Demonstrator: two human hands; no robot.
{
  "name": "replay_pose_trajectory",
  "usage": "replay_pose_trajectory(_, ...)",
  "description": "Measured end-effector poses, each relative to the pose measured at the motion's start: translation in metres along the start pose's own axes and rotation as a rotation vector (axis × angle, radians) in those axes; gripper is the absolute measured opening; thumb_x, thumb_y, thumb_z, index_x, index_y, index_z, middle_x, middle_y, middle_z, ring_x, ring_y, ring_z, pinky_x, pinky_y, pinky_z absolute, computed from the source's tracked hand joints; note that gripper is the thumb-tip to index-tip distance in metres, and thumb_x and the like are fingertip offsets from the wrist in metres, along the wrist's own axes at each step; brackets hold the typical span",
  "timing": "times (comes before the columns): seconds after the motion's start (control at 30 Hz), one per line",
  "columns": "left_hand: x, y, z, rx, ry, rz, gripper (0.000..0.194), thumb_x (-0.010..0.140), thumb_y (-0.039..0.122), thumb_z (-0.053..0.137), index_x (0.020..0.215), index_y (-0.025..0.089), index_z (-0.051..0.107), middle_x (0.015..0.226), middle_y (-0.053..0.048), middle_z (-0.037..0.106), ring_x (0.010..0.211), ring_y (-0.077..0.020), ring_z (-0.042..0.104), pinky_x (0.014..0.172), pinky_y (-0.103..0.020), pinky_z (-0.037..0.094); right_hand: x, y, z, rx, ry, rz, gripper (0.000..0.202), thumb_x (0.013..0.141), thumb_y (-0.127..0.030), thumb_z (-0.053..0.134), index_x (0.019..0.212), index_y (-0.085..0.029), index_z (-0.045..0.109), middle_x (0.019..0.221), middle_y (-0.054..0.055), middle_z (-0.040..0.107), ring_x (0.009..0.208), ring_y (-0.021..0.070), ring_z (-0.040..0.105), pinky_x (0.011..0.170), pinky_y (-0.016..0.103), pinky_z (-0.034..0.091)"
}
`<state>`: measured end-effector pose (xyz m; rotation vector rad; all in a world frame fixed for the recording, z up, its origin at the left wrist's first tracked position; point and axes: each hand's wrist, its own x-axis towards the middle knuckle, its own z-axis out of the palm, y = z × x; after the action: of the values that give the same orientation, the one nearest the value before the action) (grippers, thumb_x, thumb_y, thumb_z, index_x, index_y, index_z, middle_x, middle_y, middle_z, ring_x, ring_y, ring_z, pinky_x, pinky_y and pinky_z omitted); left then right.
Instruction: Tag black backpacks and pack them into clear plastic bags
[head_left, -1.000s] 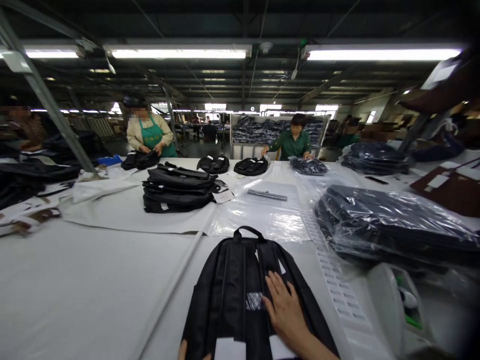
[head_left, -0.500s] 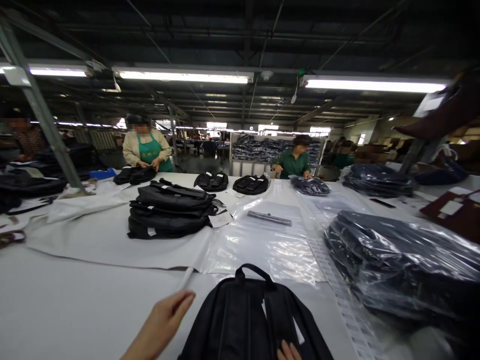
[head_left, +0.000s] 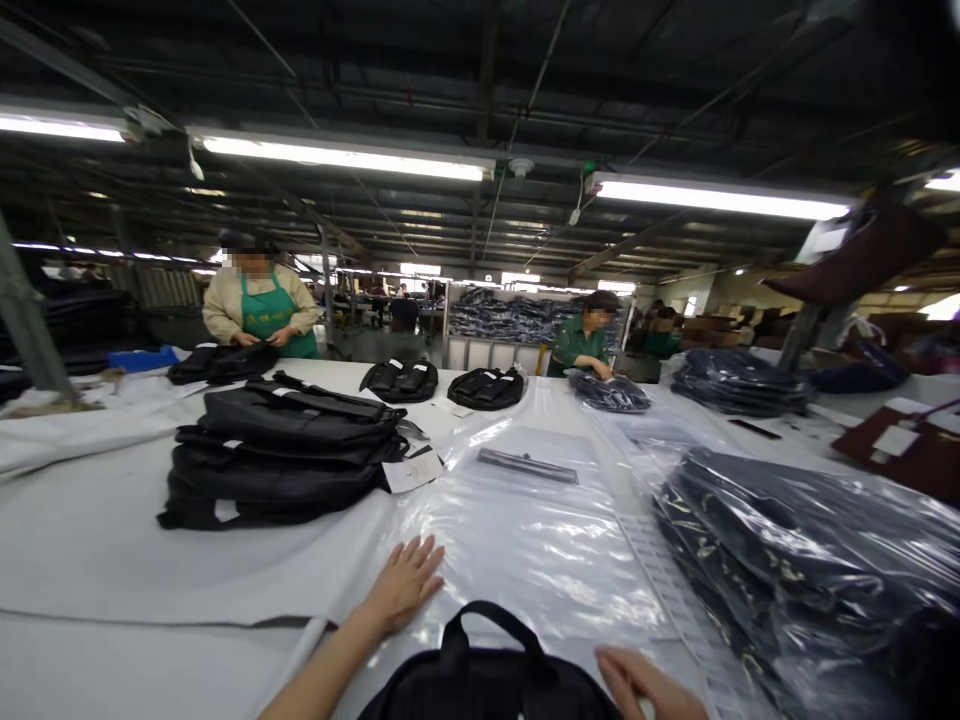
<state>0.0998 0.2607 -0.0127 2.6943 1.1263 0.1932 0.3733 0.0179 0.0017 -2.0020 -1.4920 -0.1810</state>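
Observation:
A black backpack (head_left: 487, 685) lies at the bottom middle, its top handle loop standing up and its lower part cut off by the frame edge. My left hand (head_left: 409, 585) is flat with fingers spread on a clear plastic bag (head_left: 532, 535), left of the handle. Just right of the backpack, my right hand (head_left: 649, 685) has its fingers bent together. Something small and pale shows at its lower side, too little of it to name. Beyond my left hand stands a stack of black backpacks (head_left: 277, 460) with a white paper tag (head_left: 414, 470).
Backpacks in clear plastic (head_left: 810, 560) are piled at the right. Two people, one in a green apron (head_left: 271, 305) and one in a green top (head_left: 581, 345), handle bags across the table. A metal post (head_left: 30, 310) rises at the left, and a dark phone-like slab (head_left: 754, 429) lies at the right.
My left hand has moved forward from beside the backpack onto the plastic bag. My right hand has left the backpack's strap for its right side. The backpack sits lower in view.

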Motion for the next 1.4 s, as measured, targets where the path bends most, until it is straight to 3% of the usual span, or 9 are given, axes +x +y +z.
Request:
replay_pose_trajectory(0.27,0.0,-0.009,-0.013,-0.031,0.017,-0.011,0.054,0.082,0.046,0.053,0.13,0.022,0.048,0.142,-0.013,0.037,0.13,-0.0383,0.028,0.105,-0.059,0.015,0.097,0.024,0.059,0.068,-0.255,0.125,0.022,0.071,-0.031,0.057,0.084,-0.017,0.068,0.087,0.009,0.067,0.081,0.0218,0.062,0.076,0.031,0.046)
replay_pose_trajectory(0.4,0.007,0.013,-0.021,-0.136,0.071,0.081,0.047,0.083,0.05,0.051,0.122,0.024,0.053,0.124,-0.007,0.055,0.114,-0.0266,0.046,0.099,-0.04,0.033,0.106,0.034,0.079,0.053,-0.319,0.134,0.027,0.079,-0.031,0.046,0.064,-0.018,0.064,0.071,0.006,0.066,0.07,0.0189,0.06,0.067,0.028,0.04)
replay_pose_trajectory(0.6,0.032,0.027,-0.011,-0.219,0.017,0.122,0.016,0.076,0.032,0.057,0.078,0.02,0.067,0.087,-0.005,0.064,0.085,-0.0226,0.057,0.076,-0.032,0.042,0.127,0.045,0.079,0.069,-0.284,0.159,0.041,0.087,-0.034,0.03,0.064,-0.018,0.06,0.07,0.008,0.068,0.071,0.0201,0.061,0.068,0.029,0.039)
replay_pose_trajectory(0.73,0.047,0.02,-0.017,-0.268,-0.01,0.104,0.026,0.081,0.026,0.045,0.07,0.016,0.066,0.067,-0.001,0.063,0.066,-0.0167,0.058,0.062,-0.025,0.042,0.132,0.049,0.08,0.098,-0.201,0.163,0.041,0.088,-0.04,0.028,0.065,-0.021,0.056,0.067,0.005,0.066,0.069,0.0198,0.061,0.066,0.029,0.039)
replay_pose_trajectory(0.87,0.055,0.029,-0.031,-0.243,0.106,0.073,0.03,0.084,0.037,0.048,0.1,0.018,0.064,0.089,-0.003,0.066,0.079,-0.0178,0.06,0.069,-0.026,0.046,0.131,0.047,0.082,0.131,-0.126,0.142,0.04,0.088,-0.048,0.028,0.063,-0.023,0.047,0.062,0.002,0.061,0.062,0.0188,0.058,0.062,0.028,0.038)
replay_pose_trajectory(1.03,0.074,0.064,-0.036,-0.011,0.371,0.045,0.085,0.063,0.035,0.079,0.136,0.028,0.036,0.136,-0.014,0.038,0.12,-0.0349,0.037,0.097,-0.048,0.03,0.137,0.039,0.078,0.158,-0.086,0.043,0.042,0.09,-0.051,0.024,0.067,-0.023,0.046,0.061,-0.001,0.057,0.06,0.0167,0.055,0.061,0.027,0.036)
replay_pose_trajectory(1.17,0.096,0.063,-0.041,0.125,0.38,0.032,0.013,0.083,0.02,0.06,0.096,0.019,0.063,0.1,-0.01,0.059,0.097,-0.0285,0.053,0.084,-0.042,0.038,0.139,0.038,0.071,0.135,-0.06,0.004,0.044,0.092,-0.051,0.021,0.069,-0.023,0.046,0.06,-0.001,0.056,0.058,0.0167,0.055,0.059,0.028,0.034)
replay_pose_trajectory(1.3,0.102,0.048,-0.049,0.178,0.396,0.007,0.025,0.096,0.028,0.036,0.09,0.014,0.056,0.085,-0.009,0.059,0.083,-0.0238,0.055,0.073,-0.035,0.039,0.135,0.034,0.061,0.033,-0.057,-0.154,0.038,0.081,-0.059,0.048,0.069,-0.023,0.047,0.058,-0.002,0.056,0.057,0.0166,0.054,0.058,0.027,0.035)
replay_pose_trajectory(1.4,0.096,0.039,-0.056,0.158,0.363,0.023,0.026,0.097,0.032,0.032,0.093,0.015,0.052,0.087,-0.008,0.058,0.081,-0.0214,0.055,0.069,-0.03,0.038,0.131,0.037,0.054,-0.168,-0.002,-0.329,0.017,0.083,-0.038,0.056,0.078,-0.022,0.052,0.066,0.0,0.059,0.065,0.0173,0.057,0.06,0.026,0.038)
